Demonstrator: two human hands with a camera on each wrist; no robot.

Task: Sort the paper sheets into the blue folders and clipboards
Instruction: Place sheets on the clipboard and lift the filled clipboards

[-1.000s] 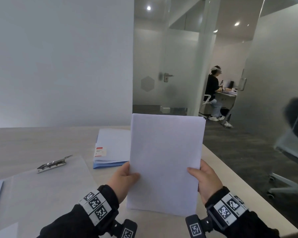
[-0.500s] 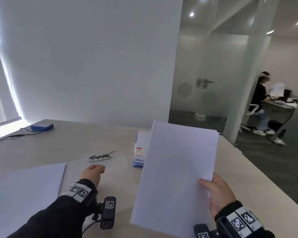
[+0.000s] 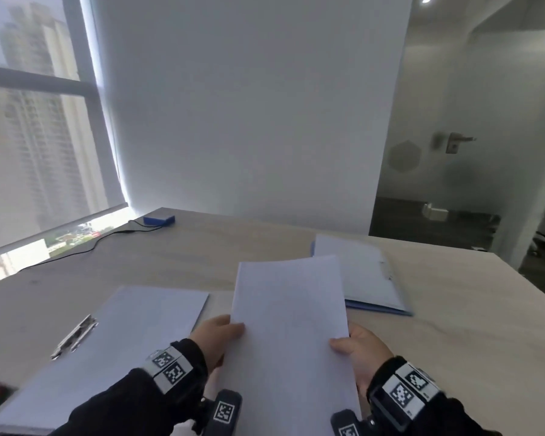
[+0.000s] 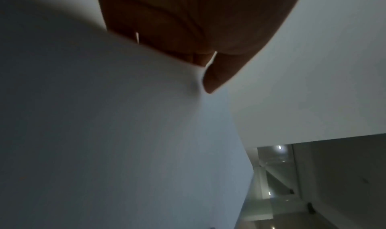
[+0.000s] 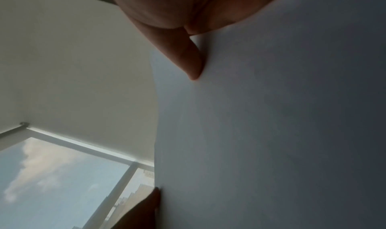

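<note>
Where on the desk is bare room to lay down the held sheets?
Bare wood lies between the blue box and the clipboard, and right of the blue folder. The near middle is crowded: both hands hold the sheets there.

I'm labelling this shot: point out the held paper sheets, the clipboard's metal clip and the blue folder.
paper sheets (image 3: 291, 325), head view, middle of top sheet.
metal clip (image 3: 74, 336), head view, middle of the clip.
blue folder (image 3: 378, 307), head view, near blue edge.

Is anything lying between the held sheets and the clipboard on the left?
Nothing visible. Both hands, left and right, hold the paper sheets just right of the clipboard. Its clip sits at the far left edge, with paper already lying on it.
</note>
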